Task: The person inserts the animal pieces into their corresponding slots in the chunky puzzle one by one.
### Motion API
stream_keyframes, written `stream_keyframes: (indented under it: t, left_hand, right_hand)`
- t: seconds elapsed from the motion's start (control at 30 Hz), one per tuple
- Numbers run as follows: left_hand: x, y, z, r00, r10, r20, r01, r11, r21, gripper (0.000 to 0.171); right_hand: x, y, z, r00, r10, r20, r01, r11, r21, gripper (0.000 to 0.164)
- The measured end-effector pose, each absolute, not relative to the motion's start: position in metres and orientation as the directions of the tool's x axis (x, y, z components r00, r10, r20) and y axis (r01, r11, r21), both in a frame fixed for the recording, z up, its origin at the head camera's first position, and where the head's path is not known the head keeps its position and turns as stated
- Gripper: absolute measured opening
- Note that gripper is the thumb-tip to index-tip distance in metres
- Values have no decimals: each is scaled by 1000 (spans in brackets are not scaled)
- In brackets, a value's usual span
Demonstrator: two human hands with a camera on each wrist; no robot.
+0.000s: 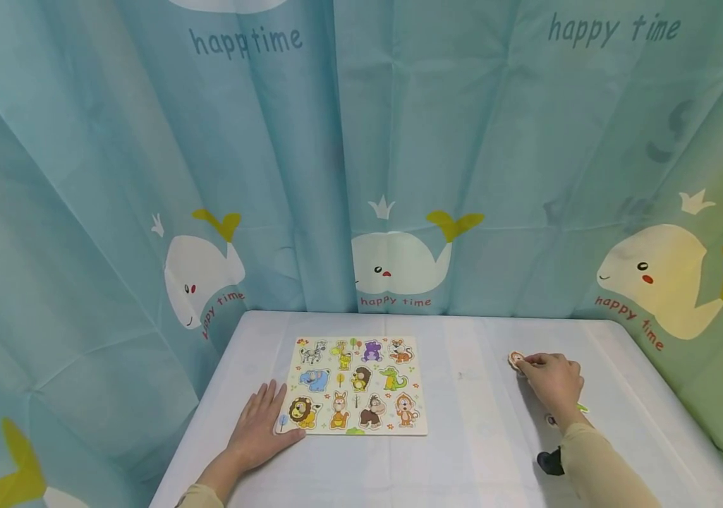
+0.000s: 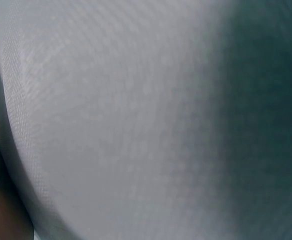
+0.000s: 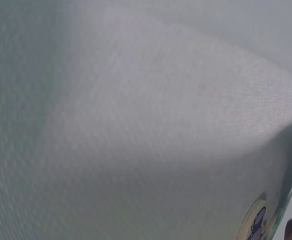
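A flat animal puzzle board [image 1: 348,381] lies on the table, with a zebra, lion, crocodile and several other animals on it. My left hand [image 1: 261,427] rests at its left edge, fingers spread, thumb along the lower left corner. Over on the right, my right hand [image 1: 554,381] pinches a small puzzle piece [image 1: 515,358] with a brownish picture between thumb and fingers, close over the tabletop. Beneath the right wrist, another puzzle piece [image 1: 550,420] shows in part, the rest hidden by the arm.
The table [image 1: 463,451] has a pale cloth cover. A black object [image 1: 549,463] sits beside the right sleeve, partly covered by it. In the right wrist view, a puzzle piece with a purple figure [image 3: 257,225] lies low at the right. A blue curtain [image 1: 399,141] hangs behind the table.
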State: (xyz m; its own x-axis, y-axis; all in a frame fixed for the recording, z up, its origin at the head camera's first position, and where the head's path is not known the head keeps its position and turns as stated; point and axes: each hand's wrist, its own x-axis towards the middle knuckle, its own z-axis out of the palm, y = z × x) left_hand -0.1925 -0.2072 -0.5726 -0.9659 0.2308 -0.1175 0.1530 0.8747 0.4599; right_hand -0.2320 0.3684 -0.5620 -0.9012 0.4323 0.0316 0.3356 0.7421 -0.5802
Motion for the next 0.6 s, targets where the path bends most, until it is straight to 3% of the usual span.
stream_keyframes:
  t: [0.6]
  left_hand:
    - [-193,-209,-575,-965,235,-113,162,880,447,109]
  right_hand:
    - [-230,371,-568,-923,386,6,309,748,-587,35]
